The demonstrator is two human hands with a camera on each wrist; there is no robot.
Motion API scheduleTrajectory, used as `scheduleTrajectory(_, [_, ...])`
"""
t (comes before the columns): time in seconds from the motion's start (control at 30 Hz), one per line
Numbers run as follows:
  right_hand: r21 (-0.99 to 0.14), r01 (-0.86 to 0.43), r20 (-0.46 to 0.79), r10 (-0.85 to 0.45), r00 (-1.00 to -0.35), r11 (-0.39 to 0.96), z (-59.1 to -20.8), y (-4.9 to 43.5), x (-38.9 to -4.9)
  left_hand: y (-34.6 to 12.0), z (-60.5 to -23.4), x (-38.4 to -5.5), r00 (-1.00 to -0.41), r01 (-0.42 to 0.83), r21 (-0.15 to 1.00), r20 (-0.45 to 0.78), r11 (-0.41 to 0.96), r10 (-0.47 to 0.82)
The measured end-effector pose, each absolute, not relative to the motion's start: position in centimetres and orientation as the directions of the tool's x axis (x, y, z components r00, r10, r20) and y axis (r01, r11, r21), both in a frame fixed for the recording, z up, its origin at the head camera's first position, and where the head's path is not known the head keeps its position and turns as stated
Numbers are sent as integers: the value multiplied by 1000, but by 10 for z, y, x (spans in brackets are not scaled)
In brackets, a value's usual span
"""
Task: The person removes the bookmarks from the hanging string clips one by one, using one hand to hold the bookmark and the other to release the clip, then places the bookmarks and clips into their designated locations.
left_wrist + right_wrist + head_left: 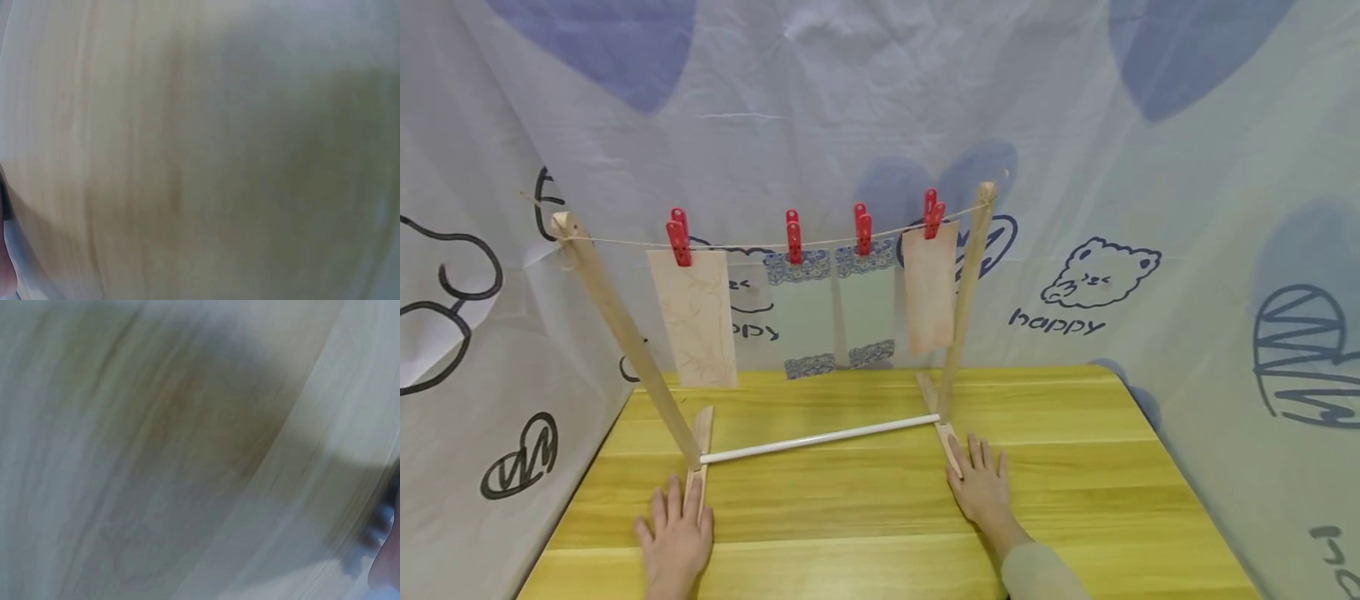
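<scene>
In the head view, my left hand (676, 537) lies with fingers spread on the table, touching the near end of the left wooden foot (703, 429). My right hand (983, 492) rests at the near end of the right wooden foot (927, 390), its fingers straight. Two wooden posts, left (625, 333) and right (968, 300), rise from these feet. A white rod (820, 438) joins them low down. Between the post tops runs a thin string (733, 247), from which several paper sheets hang by red clips, among them a cream sheet (694, 321) and a blue-bordered sheet (805, 317).
The yellow wood-grain table (835, 508) fills the lower middle. Behind and at both sides hangs a pale printed cloth (1075, 167). Both wrist views show mostly blurred, shadowed table surface (137, 137), with a sliver of each hand at the edge.
</scene>
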State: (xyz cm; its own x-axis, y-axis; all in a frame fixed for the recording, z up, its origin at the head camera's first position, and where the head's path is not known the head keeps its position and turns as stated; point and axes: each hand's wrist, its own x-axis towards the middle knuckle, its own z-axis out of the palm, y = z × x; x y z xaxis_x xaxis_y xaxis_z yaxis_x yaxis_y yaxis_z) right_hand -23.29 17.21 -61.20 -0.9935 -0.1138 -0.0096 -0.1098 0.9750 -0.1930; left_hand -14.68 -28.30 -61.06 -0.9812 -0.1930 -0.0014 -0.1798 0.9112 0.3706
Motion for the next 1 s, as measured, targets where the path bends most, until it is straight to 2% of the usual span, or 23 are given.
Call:
scheduleTrajectory(0.5, [-216, -85, -15, -90, -996, 973, -609, 182, -227, -271, -609, -157, -984, -146, 367, 40, 919, -173])
scheduleTrajectory(1.0, [-212, -69, -17, -75, -997, 975, -609, 194, -222, -262, -608, -166, -989, -141, 369, -10, 919, -147])
